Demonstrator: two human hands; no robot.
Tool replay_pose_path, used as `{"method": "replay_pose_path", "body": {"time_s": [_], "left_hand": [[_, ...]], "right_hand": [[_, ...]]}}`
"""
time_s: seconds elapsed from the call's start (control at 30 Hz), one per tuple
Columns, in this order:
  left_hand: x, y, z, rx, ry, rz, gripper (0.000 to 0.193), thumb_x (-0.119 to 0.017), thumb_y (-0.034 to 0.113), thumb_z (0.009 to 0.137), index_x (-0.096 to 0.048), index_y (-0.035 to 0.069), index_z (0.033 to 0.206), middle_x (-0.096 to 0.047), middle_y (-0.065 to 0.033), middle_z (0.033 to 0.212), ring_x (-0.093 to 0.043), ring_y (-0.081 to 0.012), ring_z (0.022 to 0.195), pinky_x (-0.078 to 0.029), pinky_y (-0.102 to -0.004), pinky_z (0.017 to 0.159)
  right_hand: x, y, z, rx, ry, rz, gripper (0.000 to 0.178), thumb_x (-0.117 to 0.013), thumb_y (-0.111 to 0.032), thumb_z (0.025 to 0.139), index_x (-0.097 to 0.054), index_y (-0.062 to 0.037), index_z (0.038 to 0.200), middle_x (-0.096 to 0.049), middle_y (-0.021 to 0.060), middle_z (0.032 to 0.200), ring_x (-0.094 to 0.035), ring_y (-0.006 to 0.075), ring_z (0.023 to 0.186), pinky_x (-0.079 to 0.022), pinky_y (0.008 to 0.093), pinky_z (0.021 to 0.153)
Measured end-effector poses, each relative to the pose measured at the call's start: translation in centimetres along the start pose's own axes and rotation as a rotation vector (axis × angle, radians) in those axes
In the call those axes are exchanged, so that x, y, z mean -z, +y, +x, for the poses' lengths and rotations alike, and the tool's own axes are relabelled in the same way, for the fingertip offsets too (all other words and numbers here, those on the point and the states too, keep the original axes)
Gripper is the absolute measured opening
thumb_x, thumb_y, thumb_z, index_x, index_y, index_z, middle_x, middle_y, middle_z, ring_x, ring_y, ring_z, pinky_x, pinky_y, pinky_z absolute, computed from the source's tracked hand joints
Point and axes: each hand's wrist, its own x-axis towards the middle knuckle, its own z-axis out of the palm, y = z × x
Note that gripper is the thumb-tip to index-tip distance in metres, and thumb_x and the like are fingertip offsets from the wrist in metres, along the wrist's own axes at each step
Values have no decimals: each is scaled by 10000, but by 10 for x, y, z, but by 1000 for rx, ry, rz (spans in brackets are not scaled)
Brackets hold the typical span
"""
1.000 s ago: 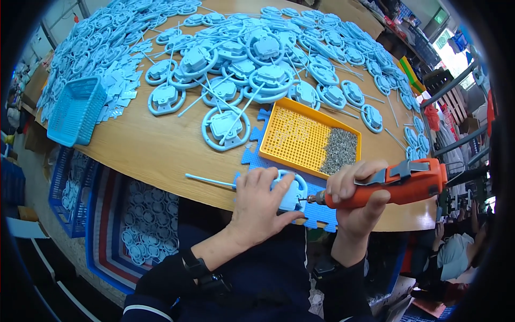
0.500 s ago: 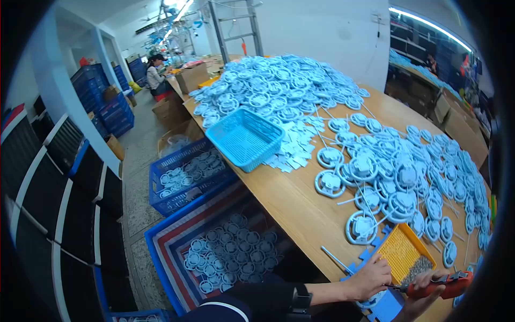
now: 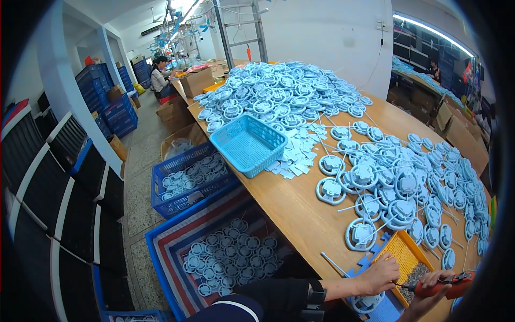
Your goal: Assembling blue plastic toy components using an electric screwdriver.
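Observation:
At the lower right, my right hand is wrapped round a red power screwdriver, its bit pointing left. The fingers of my left hand are closed together near the bit's tip; anything small between them is too hidden to make out. Both hands are over the near end of a yellow tray that holds a heap of small metal screws. Below my left hand, a light-blue ring-shaped plastic part sits on a blue fixture, partly covered by the hand.
Many similar ring parts are spread along the wooden table, with a larger pile behind. A light-blue basket stands by flat pieces. Blue crates of parts are at left. Another person sits far back.
My left hand has moved slightly right and up, closer over the yellow tray. More of the ring part below it shows. The screwdriver stays in my right hand; the whole view has shifted slightly.

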Motion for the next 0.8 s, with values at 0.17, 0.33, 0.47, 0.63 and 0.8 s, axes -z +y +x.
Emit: {"method": "replay_pose_path", "body": {"time_s": [0.17,0.33,0.47,0.63,0.8], "left_hand": [[2,5,1,10,22,-67,203,-707,127,664,-526,75,738,-508,-82,788,-484,-270,877,-330,-412,870],[10,7,-3,59,18,-126,210,-692,98,663,-492,75,721,-502,-77,744,-485,-269,816,-339,-382,813],[7,10,-5,50,35,-165,205,-682,83,666,-483,75,712,-500,-76,739,-480,-269,797,-340,-373,800],[8,9,-7,34,58,-182,185,-684,92,687,-502,75,717,-499,-74,746,-483,-262,808,-337,-371,792],[9,11,-7,15,64,-179,178,-693,91,687,-519,71,721,-504,-70,755,-485,-263,817,-338,-375,803]], "right_hand": [[6,-12,1,-48,-170,137,501,-648,-504,820,-564,-88,1086,-530,60,738,-509,178,653,-443,280,561],[-9,-15,-2,-29,-140,51,511,-603,-579,815,-564,-129,1053,-500,37,695,-469,160,606,-401,266,513],[-7,-20,-5,-26,-140,22,504,-589,-569,830,-561,-115,1046,-505,37,703,-468,158,606,-399,260,517],[-9,-19,-5,8,-126,30,508,-584,-569,833,-554,-104,1037,-504,40,703,-459,157,595,-391,260,502],[-7,-21,-6,46,-93,16,494,-575,-561,843,-547,-96,1010,-496,40,691,-455,157,581,-387,261,487]]}}
